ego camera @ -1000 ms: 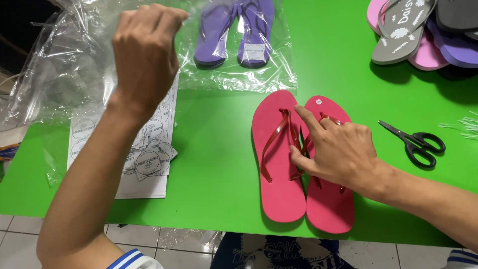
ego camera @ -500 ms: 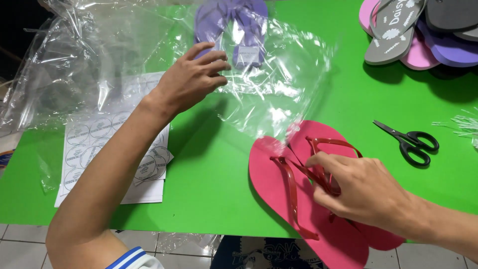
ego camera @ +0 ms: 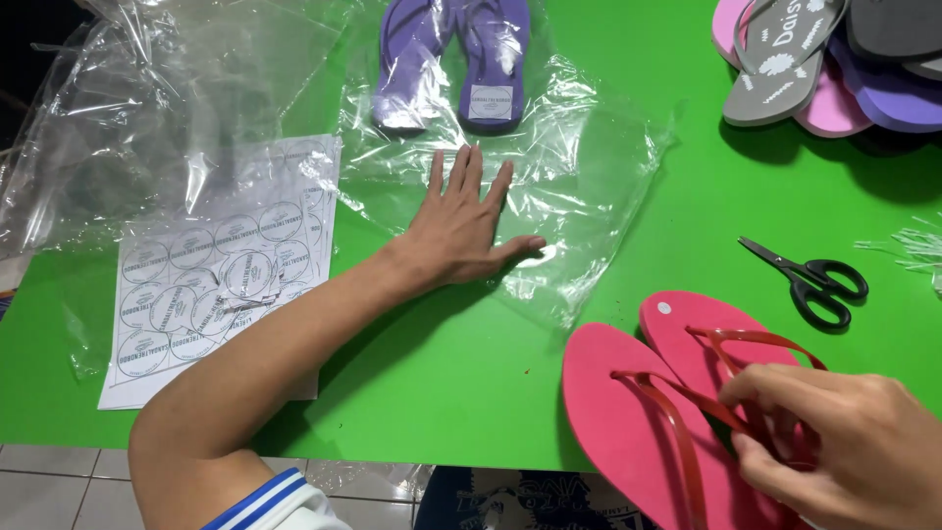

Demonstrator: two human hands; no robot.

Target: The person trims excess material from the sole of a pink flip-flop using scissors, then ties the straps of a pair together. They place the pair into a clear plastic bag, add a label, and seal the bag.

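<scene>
Right hand (ego camera: 844, 447) is cut off by the lower-right corner; its fingertips are buried among the red straps, so the exact grip is hard to read, but it looks like a pinch on the strap of the right-hand sandal. Heels of the pink flip-flops (ego camera: 653, 412) run off the bottom edge, partly behind that hand.

Pink flip-flops: lower right of frame, side by side, soles touching, toes pointing up-left, lying on the green table (ego camera: 461, 393). Flat pink foam soles, glossy red translucent Y-straps, small pale plug dot near the toe of the right one.

Left hand (ego camera: 461, 231): centre frame, palm down, fingers spread wide and flat on a clear plastic bag (ego camera: 579, 177), holding nothing.

The bag is crinkled; its edges are hard to trace against the glare. Purple flip-flops (ego camera: 456, 59) at top centre are inside or under plastic, cut off at the top. More clear plastic is heaped upper left, over a sheet of round stickers (ego camera: 211, 285) at left.

Black scissors (ego camera: 810, 280) sit at right, closed, apart from the pink pair. Stack of grey, pink and purple sandals (ego camera: 834, 64) at upper right, cropped.
</scene>
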